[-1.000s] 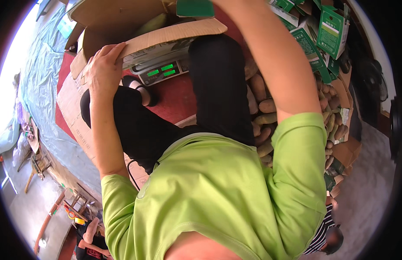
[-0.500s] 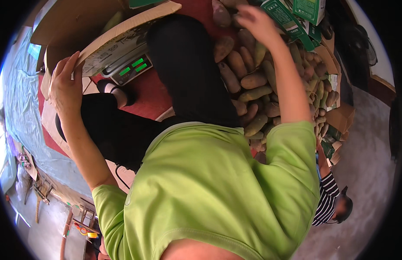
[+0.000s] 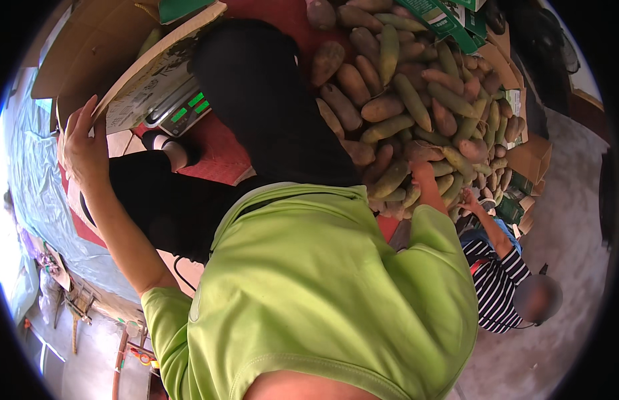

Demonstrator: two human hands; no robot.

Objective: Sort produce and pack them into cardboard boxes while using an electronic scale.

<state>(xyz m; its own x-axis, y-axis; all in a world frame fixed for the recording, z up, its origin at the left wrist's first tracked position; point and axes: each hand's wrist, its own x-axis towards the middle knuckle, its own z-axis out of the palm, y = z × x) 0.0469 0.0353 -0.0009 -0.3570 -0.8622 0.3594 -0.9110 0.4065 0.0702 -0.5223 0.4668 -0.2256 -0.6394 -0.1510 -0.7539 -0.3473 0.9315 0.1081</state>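
My left hand [image 3: 86,150] grips the near edge of a large open cardboard box [image 3: 146,83], its fingers bent over the rim. The box sits tilted at the upper left, beside a digital scale [image 3: 164,124] with lit green displays. At the right, a big heap of long root vegetables [image 3: 393,128], some green and some reddish-brown, lies against my dark trouser leg. My right hand [image 3: 423,163] is down at the near part of the heap, touching the vegetables. Its fingers are partly hidden, and whether one is held does not show clearly.
Another person in a striped shirt [image 3: 486,297] reaches a hand [image 3: 471,200] to the heap from the lower right. Green printed cartons [image 3: 443,20] lie at the far edge. Blue plastic sheeting [image 3: 29,180] covers the left. A brown carton [image 3: 528,157] stands at the right.
My right hand has come back from the far side of the heap to its near part. The left hand stays on the box. The other person's arm now reaches the heap.
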